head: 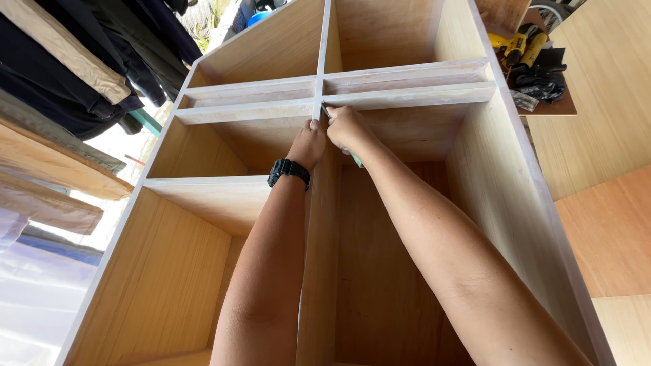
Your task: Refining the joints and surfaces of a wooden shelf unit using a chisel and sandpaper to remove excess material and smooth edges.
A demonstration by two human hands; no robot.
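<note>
Head view: both bare arms reach forward into a large pale plywood cabinet carcass with open compartments, lying under the camera. Left hand, black wristwatch on the wrist, is curled with knuckles pressed against the front edge of the vertical wooden divider, right at the joint where it meets the white-smeared horizontal shelf edge; can't tell if it holds anything. Right hand is just beside it, touching or nearly so, fingers closed tight round a slim tool with a green handle, whose handle end pokes out below the palm; the metal tip sits at the same joint. Left of cabinet: hanging dark and tan garments. Top right: yellow cordless drill on a brown wooden board, beside black bundled straps.
</note>
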